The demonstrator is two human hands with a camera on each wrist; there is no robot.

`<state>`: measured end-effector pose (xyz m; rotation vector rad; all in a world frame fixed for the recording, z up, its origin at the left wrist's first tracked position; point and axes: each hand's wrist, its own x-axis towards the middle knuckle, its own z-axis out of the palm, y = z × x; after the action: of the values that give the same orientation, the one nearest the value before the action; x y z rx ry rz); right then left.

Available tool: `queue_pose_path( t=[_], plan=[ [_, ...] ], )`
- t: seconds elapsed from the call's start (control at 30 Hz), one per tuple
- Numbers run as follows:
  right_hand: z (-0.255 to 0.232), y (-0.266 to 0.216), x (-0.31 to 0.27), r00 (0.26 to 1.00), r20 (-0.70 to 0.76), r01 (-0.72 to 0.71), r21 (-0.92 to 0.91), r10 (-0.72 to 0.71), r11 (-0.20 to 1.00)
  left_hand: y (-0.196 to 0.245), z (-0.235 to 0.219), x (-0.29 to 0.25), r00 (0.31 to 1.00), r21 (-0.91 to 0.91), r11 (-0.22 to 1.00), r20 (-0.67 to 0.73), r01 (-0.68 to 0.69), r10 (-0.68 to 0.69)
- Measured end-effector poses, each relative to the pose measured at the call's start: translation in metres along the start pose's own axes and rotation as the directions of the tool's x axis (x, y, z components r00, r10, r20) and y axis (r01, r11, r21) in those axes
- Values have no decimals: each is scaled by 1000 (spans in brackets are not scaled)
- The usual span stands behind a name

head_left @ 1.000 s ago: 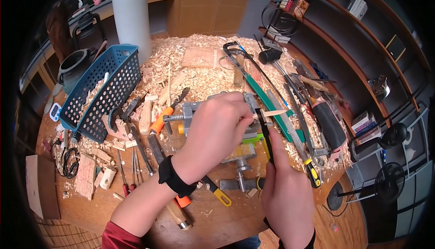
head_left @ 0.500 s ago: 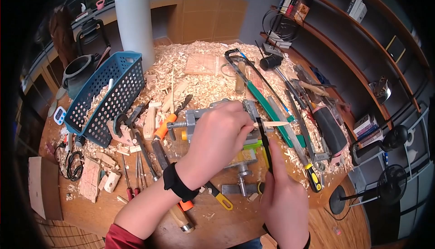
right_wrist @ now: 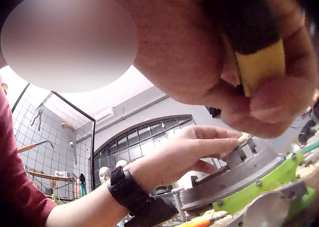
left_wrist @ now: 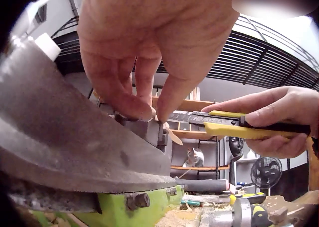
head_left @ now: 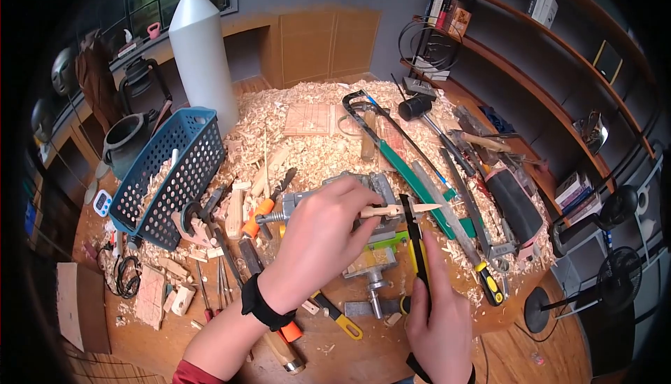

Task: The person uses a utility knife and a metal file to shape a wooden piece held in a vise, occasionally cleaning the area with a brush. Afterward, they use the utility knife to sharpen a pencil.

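In the head view my left hand [head_left: 326, 222] pinches a small pale wooden piece [head_left: 428, 208] between thumb and fingers, its pointed end sticking out to the right above the grey vise [head_left: 378, 187]. My right hand [head_left: 443, 328] grips a yellow and black utility knife [head_left: 418, 254], whose blade end crosses the piece near its tip. From the left wrist view, the knife [left_wrist: 249, 129] lies level in the right hand [left_wrist: 284, 118], its blade reaching the wood beside the left fingertips. Fingers of the left hand hide part of the piece.
Wood shavings [head_left: 307, 153] cover the back of the table. A blue basket [head_left: 171, 181] stands left, with chisels and wood scraps in front of it. On the right lie a green-framed saw [head_left: 402, 167], a mallet [head_left: 415, 107] and a yellow-black handled tool [head_left: 489, 285].
My left thumb and fingers have spread wider, showing more of the wooden piece. The knife shows more of its yellow body. The whole head view has shifted, with the table lower in it.
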<state>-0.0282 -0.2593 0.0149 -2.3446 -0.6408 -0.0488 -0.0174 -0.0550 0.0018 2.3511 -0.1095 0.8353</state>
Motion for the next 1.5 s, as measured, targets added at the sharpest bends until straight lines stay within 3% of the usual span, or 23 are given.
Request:
queue_pose_path(
  t=[0.13, 0.23, 0.37, 0.43, 0.53, 0.7, 0.77, 0.9, 0.97, 1.5],
  plan=[
    [-3, 0, 1, 998, 34, -56, 77, 54, 995, 11, -9, 3, 991, 17, 992, 53, 122, -123],
    [-5, 5, 2, 996, 39, -79, 136, 74, 988, 4, -7, -1, 999, 94, 996, 40, 1, -4],
    [-8, 10, 0, 998, 15, -70, 231, 68, 970, 7, -5, 1, 998, 76, 996, -10, -56, 57],
    [-18, 8, -2, 984, 130, -169, 449, 124, 877, 6, -5, 0, 998, 80, 995, -2, -58, 59],
    [-2, 15, -6, 962, 130, -271, 582, 241, 767, 7, -5, 0, 1000, 63, 998, 9, -16, 15],
    [1, 19, -5, 957, 214, -279, 509, 194, 814, 5, -3, -1, 1000, 98, 995, 6, -2, 2],
    [-2, 20, -5, 988, 139, -124, 462, 66, 878, 5, -2, -2, 999, 92, 995, 1, 32, -32],
    [-1, 18, 0, 995, 95, -59, 412, 21, 909, 7, -3, -1, 997, 70, 995, 17, 76, -77],
    [2, 13, 3, 947, 250, -303, 489, 202, 818, 7, -3, -1, 996, 66, 994, 20, 88, -90],
    [4, 17, 4, 916, 344, -377, 557, 208, 740, 9, 0, -1, 998, 32, 998, -16, 63, -62]
  ],
)
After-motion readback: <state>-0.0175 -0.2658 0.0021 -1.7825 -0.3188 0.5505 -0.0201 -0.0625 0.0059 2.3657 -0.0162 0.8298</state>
